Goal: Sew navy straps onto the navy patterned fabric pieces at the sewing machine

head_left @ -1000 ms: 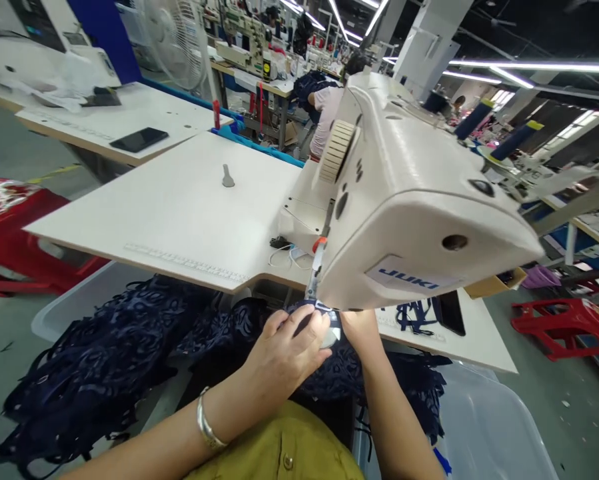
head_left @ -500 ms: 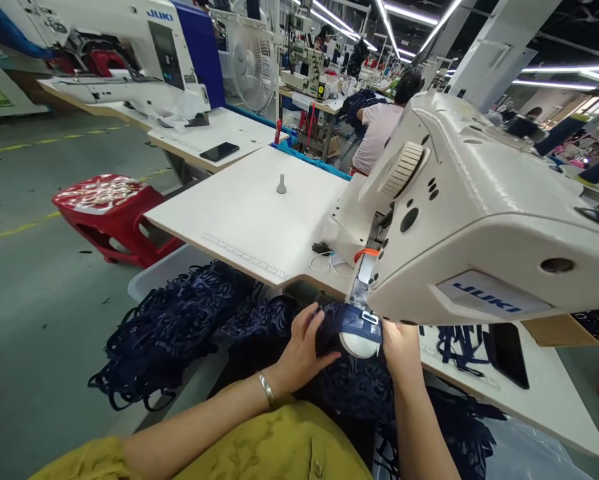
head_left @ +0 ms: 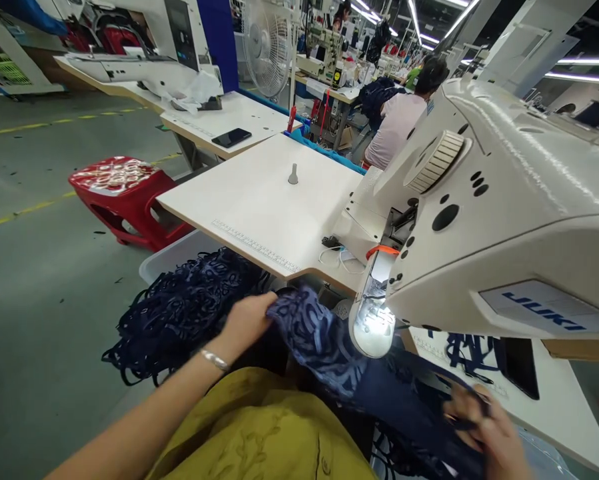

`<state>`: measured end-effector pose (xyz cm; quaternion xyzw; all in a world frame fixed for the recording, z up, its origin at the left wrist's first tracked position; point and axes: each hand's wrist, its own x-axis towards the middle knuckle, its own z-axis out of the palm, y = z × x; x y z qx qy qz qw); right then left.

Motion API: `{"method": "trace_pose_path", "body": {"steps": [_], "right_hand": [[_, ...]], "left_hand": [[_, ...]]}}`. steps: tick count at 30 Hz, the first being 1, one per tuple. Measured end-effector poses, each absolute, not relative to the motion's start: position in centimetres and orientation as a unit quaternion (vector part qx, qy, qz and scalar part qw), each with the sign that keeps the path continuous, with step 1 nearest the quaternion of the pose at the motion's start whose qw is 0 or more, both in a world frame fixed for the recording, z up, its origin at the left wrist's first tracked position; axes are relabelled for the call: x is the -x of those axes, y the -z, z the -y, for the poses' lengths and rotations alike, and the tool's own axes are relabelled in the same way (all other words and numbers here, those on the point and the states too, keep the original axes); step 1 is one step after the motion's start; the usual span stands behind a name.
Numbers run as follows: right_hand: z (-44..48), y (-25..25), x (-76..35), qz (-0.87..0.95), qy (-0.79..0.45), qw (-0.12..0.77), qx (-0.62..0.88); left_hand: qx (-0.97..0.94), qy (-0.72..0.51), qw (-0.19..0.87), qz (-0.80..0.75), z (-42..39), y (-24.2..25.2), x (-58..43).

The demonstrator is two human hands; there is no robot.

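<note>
Stretched across my lap is a navy patterned garment [head_left: 324,340] with thin straps, which looks like a bra. My left hand [head_left: 249,321] is closed on its upper left end. At the lower right, my right hand [head_left: 489,427] is blurred by motion, its fingers round a strap and cloth at the other end. Between my hands, the rounded, brightly lit end of the sewing machine's lower arm [head_left: 373,333] shows bare, just above the cloth. The white JUKI sewing machine head [head_left: 509,200] stands over it to the right.
A bin [head_left: 152,259] at left is heaped with navy strappy garments [head_left: 189,313]. A red stool [head_left: 124,200] stands beyond. Cut straps [head_left: 472,352] and a dark phone [head_left: 520,367] lie on the right tabletop. A co-worker [head_left: 402,123] sits ahead.
The garment has come off the machine arm's end. My left hand has moved left and my right hand right and down, spreading the cloth between them. The view has shifted slightly.
</note>
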<state>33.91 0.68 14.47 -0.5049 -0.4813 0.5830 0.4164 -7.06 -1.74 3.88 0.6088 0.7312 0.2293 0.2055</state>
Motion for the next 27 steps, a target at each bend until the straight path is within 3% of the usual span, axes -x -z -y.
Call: {"method": "trace_pose_path", "body": {"steps": [4,8,13,20,27], "right_hand": [[-4.2,-7.4,-29.6,0.649,-0.492,0.227,0.534],[-5.0,0.7,-23.5,0.771,-0.287,0.238,0.517],[-1.8,7.0,-15.5,0.867,-0.288,0.073,0.4],[-3.4,8.9,-10.7,0.901,-0.175,0.015,0.396],[-7.9,6.0,-7.4,0.93,-0.15,0.031,0.333]], "left_hand": [[-0.586,-0.153,0.148,-0.782,3.5,-3.8,12.4],[-0.61,-0.075,0.167,-0.771,4.2,1.1,11.5],[-0.631,-0.036,0.176,-0.755,4.5,6.4,10.8],[-0.637,-0.032,0.169,-0.752,4.1,6.5,12.2],[-0.599,-0.039,0.09,-0.795,6.4,-0.7,14.1]]}}
